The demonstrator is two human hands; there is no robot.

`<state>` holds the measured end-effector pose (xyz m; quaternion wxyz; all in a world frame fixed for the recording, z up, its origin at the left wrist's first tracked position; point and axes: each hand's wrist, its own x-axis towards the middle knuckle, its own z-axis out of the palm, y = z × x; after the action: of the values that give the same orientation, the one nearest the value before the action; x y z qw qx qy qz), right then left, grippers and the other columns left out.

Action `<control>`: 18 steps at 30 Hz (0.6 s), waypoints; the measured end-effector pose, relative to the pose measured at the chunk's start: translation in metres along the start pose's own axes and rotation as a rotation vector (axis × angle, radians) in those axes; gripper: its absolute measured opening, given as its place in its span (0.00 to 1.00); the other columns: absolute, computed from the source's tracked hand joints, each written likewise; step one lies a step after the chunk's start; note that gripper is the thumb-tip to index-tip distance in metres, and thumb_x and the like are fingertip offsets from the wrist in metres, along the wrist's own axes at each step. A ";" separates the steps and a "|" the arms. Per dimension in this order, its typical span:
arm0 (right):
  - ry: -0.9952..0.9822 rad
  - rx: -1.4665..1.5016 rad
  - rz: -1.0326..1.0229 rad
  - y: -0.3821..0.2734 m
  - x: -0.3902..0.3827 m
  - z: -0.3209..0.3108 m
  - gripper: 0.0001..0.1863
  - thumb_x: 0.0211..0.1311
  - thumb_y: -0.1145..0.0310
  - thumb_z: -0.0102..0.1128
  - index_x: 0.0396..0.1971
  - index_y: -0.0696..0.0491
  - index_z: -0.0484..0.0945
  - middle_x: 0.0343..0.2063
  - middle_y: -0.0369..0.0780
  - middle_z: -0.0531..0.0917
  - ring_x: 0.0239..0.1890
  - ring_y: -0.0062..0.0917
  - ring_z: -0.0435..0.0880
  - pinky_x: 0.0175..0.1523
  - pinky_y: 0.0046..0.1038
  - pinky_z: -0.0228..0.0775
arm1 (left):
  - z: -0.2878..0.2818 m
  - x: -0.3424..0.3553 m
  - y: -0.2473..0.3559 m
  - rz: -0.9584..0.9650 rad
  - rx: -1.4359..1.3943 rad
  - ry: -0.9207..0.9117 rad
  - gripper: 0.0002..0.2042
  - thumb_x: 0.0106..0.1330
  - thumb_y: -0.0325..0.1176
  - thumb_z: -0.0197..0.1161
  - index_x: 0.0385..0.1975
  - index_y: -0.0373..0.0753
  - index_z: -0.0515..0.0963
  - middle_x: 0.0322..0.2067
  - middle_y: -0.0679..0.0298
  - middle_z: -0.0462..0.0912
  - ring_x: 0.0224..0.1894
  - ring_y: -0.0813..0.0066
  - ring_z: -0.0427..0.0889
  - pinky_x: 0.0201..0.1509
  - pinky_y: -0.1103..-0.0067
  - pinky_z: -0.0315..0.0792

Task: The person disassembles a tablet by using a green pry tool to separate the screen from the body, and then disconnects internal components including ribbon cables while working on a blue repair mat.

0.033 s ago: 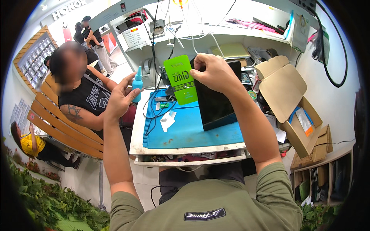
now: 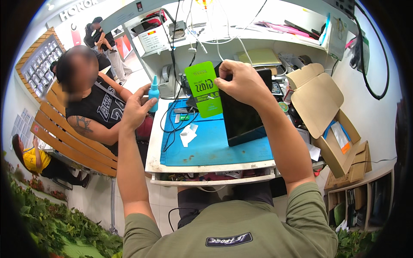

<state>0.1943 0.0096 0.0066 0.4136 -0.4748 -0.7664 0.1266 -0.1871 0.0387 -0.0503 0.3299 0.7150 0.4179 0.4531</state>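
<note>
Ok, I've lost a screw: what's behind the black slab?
The blue mat shows left of and below the black slab; whatever lies directly behind the slab is covered.

Item one: a light blue bottle (image 2: 153, 95) with a narrow pointed nozzle stood at 10 o'clock in the head view. It was nearly upright, its tip directed to 12 o'clock, held between the thumb and fingers of the left hand (image 2: 137, 105).

Item two: a bright green card (image 2: 204, 90) with rounded corners and dark print was at 12 o'clock, its top tilted toward 11. Its right edge was pinched in the right hand (image 2: 236, 79).

Item three: a flat, black, tablet-like slab (image 2: 242, 122) lay at 2 o'clock, slanted, partly hidden behind that hand and forearm.
</note>
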 end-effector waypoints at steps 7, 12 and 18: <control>0.042 -0.028 -0.005 -0.018 -0.018 -0.008 0.13 0.61 0.63 0.71 0.33 0.59 0.82 0.21 0.49 0.83 0.26 0.44 0.85 0.37 0.43 0.76 | -0.005 0.065 -0.179 -0.068 0.377 0.325 0.28 0.63 0.29 0.80 0.59 0.25 0.76 0.48 0.49 0.90 0.45 0.61 0.93 0.51 0.70 0.86; 0.043 0.001 0.015 -0.026 -0.026 -0.012 0.12 0.61 0.65 0.71 0.32 0.58 0.80 0.19 0.48 0.81 0.22 0.43 0.82 0.37 0.41 0.74 | 0.015 0.076 -0.188 -0.129 0.436 0.378 0.27 0.62 0.30 0.80 0.59 0.27 0.77 0.48 0.49 0.91 0.45 0.60 0.94 0.51 0.70 0.86; 0.098 -0.015 -0.045 -0.014 -0.032 -0.010 0.11 0.61 0.65 0.69 0.33 0.58 0.80 0.25 0.46 0.85 0.27 0.45 0.83 0.51 0.42 0.75 | 0.034 0.054 -0.125 0.014 0.418 0.579 0.33 0.68 0.36 0.76 0.69 0.28 0.72 0.56 0.51 0.84 0.48 0.63 0.88 0.46 0.70 0.86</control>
<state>0.2003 -0.0259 0.0048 0.4498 -0.4660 -0.7568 0.0883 -0.1801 0.1383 -0.1489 0.0415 0.6117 0.5728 0.5440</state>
